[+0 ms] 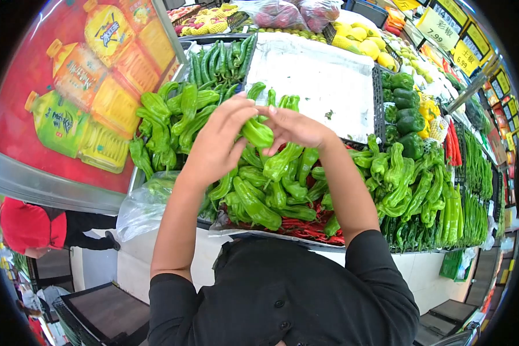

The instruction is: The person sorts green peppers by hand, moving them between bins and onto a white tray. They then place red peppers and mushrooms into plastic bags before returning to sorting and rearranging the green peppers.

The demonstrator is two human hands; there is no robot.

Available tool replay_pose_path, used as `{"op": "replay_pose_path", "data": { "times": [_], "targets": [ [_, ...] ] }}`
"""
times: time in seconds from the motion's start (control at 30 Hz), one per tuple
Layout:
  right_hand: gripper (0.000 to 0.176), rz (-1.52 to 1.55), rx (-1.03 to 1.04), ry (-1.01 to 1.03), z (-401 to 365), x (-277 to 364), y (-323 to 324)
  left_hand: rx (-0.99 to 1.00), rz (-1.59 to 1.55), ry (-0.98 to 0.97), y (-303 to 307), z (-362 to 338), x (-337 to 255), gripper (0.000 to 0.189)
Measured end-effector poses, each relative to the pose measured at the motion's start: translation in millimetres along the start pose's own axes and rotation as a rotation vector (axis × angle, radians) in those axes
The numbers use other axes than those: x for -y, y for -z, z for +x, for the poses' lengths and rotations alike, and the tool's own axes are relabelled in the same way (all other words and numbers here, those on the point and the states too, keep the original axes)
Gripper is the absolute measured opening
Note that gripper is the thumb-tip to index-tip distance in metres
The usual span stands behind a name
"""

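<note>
The left hand (228, 130) is curling its fingers over a wrinkled green pepper (258, 135), pinching it near its upper end, while the right hand (299, 126) is reaching in from the other side with fingers extended and partly bent; whether those fingers are also gripping is not possible to tell. The step in hand is, by judgement, two-handed handling of one pepper above the heap. The next move appears to be calling for light, even finger pressure, as the thin-walled flesh is likely to be bruising easily. The held pepper is showing a glossy, folded skin and a blunt, lobed end. Directly below the hands, loose light-green peppers (256, 205) are lying in a crumpled, irregular pile, with thin red chillies (323, 229) showing beneath. Beyond the hands, a matte white liner (314, 78) is bearing small leaf scraps, and slender, smooth dark-green chillies (219, 62) are lying beside it. Near the left forearm, a clear plastic bag (137, 216) is sagging in soft creases.
</note>
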State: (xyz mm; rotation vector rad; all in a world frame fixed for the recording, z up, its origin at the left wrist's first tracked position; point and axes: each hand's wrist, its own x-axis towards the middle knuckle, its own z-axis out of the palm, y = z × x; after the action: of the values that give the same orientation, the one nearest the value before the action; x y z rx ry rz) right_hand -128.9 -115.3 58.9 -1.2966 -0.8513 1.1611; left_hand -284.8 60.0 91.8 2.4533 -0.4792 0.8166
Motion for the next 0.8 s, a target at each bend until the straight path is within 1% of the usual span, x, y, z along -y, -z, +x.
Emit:
{"op": "replay_pose_path", "data": {
  "times": [0.03, 0.1, 0.13, 0.2, 0.27, 0.4, 0.5, 0.6, 0.63, 0.73, 0.77, 0.8],
  "targets": [
    [0.07, 0.099, 0.087, 0.041, 2.0, -8.3, -2.5, 0.026, 0.016, -0.022, -5.9, 1.0, 0.4, 0.068],
    [0.073, 0.039, 0.107, 0.121, -3.9, -10.1, -10.8, 0.078, 0.051, -0.066, -15.9, 1.4, 3.1, 0.071],
    [0.074, 0.008, 0.119, 0.162, -7.3, -10.0, -15.8, 0.071, 0.04, -0.067, -18.0, 1.2, 3.6, 0.072],
    [0.07, 0.003, 0.076, 0.251, -9.1, -14.8, -23.0, 0.053, 0.021, -0.065, -19.4, -0.4, 4.8, 0.076],
    [0.067, -0.055, 0.023, 0.335, 0.5, -36.5, -20.4, 0.066, 0.019, -0.074, -19.2, -1.5, 5.3, 0.079],
    [0.073, 0.156, -0.143, 0.352, -2.8, -31.0, -25.2, 0.047, 0.114, -0.021, -13.2, -3.7, -2.1, 0.082],
    [0.071, 0.137, -0.13, 0.278, -14.8, -24.4, -11.7, 0.012, 0.274, 0.098, -0.7, -10.6, -4.0, 0.083],
    [0.062, -0.012, -0.042, 0.243, -33.5, -8.7, -2.3, -0.008, 0.371, 0.193, 4.9, -14.7, -2.1, 0.082],
    [0.057, -0.054, -0.026, 0.244, -37.9, -5.5, -0.6, 0.031, 0.317, 0.236, 4.1, -15.9, -2.6, 0.076],
    [0.055, -0.059, -0.011, 0.249, -46.7, 3.1, 10.5, 0.146, 0.155, 0.357, -1.0, -17.3, -3.9, 0.059],
    [0.062, -0.065, -0.02, 0.27, -48.9, 4.9, 12.1, 0.105, 0.115, 0.36, -3.4, -17.4, -5.6, 0.055],
    [0.065, 0.02, 0.025, 0.32, -50.1, 4.0, 14.8, 0.063, 0.075, 0.362, -6.6, -17.8, -8.1, 0.051]
  ]
}}
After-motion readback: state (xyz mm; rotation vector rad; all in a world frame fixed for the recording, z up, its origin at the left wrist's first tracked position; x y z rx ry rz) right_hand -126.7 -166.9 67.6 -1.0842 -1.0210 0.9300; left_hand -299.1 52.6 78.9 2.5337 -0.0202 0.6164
